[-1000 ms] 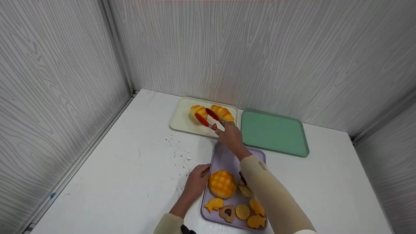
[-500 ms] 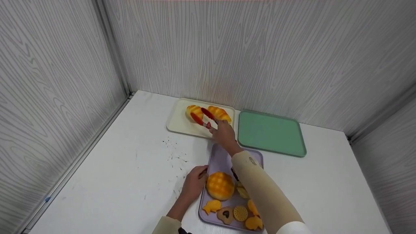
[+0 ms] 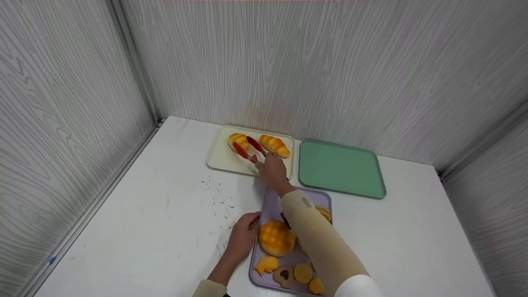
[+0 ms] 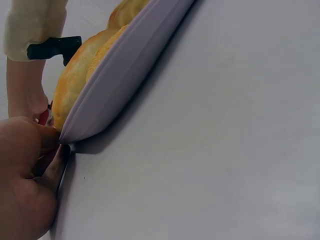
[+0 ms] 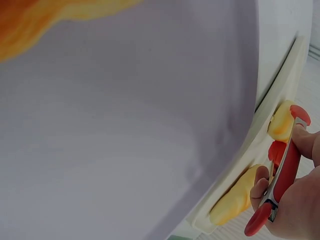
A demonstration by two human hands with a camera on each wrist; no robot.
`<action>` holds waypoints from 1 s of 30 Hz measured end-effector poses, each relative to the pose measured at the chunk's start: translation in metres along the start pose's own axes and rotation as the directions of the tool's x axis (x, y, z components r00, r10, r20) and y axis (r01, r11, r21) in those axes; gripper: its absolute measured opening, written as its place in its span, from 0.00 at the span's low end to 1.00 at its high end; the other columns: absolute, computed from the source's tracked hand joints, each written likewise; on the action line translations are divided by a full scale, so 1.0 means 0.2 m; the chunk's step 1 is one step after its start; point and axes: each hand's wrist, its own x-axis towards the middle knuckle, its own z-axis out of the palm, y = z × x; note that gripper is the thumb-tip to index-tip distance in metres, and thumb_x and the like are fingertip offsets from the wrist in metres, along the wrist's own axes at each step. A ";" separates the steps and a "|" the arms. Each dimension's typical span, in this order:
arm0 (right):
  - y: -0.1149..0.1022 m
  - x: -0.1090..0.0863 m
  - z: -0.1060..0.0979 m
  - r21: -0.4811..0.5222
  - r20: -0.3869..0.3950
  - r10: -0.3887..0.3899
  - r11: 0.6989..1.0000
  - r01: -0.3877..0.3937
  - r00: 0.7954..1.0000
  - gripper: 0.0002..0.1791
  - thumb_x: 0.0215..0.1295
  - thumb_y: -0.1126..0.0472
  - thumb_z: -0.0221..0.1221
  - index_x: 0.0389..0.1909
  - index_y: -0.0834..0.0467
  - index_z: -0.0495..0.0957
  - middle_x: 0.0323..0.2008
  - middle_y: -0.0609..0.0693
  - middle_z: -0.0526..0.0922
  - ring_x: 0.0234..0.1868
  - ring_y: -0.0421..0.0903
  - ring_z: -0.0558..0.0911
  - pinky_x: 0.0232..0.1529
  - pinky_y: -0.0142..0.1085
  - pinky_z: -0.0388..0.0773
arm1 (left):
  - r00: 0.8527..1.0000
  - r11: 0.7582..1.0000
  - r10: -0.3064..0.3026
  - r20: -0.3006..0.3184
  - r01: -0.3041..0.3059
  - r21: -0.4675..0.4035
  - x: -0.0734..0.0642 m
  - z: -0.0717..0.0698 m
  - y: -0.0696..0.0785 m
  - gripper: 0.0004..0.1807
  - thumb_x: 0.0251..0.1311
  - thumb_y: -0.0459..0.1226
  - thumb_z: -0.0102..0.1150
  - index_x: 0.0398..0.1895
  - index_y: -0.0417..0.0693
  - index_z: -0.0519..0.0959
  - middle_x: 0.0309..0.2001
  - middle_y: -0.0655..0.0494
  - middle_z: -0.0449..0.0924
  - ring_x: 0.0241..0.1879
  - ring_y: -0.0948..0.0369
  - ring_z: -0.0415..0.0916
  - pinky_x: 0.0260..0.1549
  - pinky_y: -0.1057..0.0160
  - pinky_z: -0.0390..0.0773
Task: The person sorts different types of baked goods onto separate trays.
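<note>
My right hand (image 3: 273, 171) grips red-tipped tongs (image 3: 239, 150) over the cream tray (image 3: 218, 161) at the back. The tongs' heads stand spread at a striped bread roll (image 3: 235, 139), one over its front and the other on its right side. In the right wrist view the fingers curl round the tongs' red handle (image 5: 288, 170). A croissant (image 3: 275, 145) lies on the same tray, right of the roll. Near the front, my left hand (image 3: 243, 235) pinches the left rim of the purple tray (image 4: 110, 100), beside a round checkered bun (image 3: 277, 238).
Several cookies, among them a fish-shaped one (image 3: 267, 265) and a heart-marked one (image 3: 284, 275), lie on the purple tray's front part. My right sleeve (image 3: 317, 243) covers part of that tray. A green tray (image 3: 340, 169) stands at the back right, before the grey wall (image 3: 288, 74).
My right hand and the tongs have moved left, and the roll sits slightly farther left from the croissant. The head view has shifted a little. My left hand stays on the purple tray's rim.
</note>
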 end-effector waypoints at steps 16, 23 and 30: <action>-0.05 0.03 0.03 -0.030 -0.001 0.009 1.000 -0.009 1.000 0.32 0.70 0.46 0.61 0.64 0.65 0.72 0.57 0.56 0.76 0.54 0.54 0.80 0.59 0.45 0.78 | 1.000 0.999 0.031 0.001 -0.031 0.038 -0.05 0.02 0.02 0.19 0.73 0.36 0.53 0.63 0.41 0.77 0.59 0.49 0.79 0.60 0.53 0.77 0.59 0.50 0.78; -0.06 0.03 0.03 -0.053 -0.003 -0.005 0.999 0.005 1.000 0.31 0.70 0.47 0.61 0.63 0.66 0.71 0.58 0.57 0.75 0.55 0.55 0.78 0.59 0.46 0.78 | 0.999 0.998 0.036 0.005 -0.036 0.056 -0.05 0.03 0.01 0.18 0.74 0.37 0.53 0.63 0.44 0.78 0.59 0.51 0.79 0.59 0.55 0.77 0.59 0.51 0.77; -0.03 0.00 -0.02 0.009 0.030 0.024 1.000 -0.025 0.999 0.37 0.69 0.46 0.62 0.69 0.66 0.67 0.63 0.57 0.72 0.60 0.54 0.76 0.67 0.44 0.73 | 1.000 0.999 0.020 0.015 -0.021 0.043 -0.05 0.03 0.02 0.19 0.75 0.39 0.51 0.63 0.44 0.78 0.60 0.51 0.79 0.61 0.53 0.76 0.60 0.50 0.77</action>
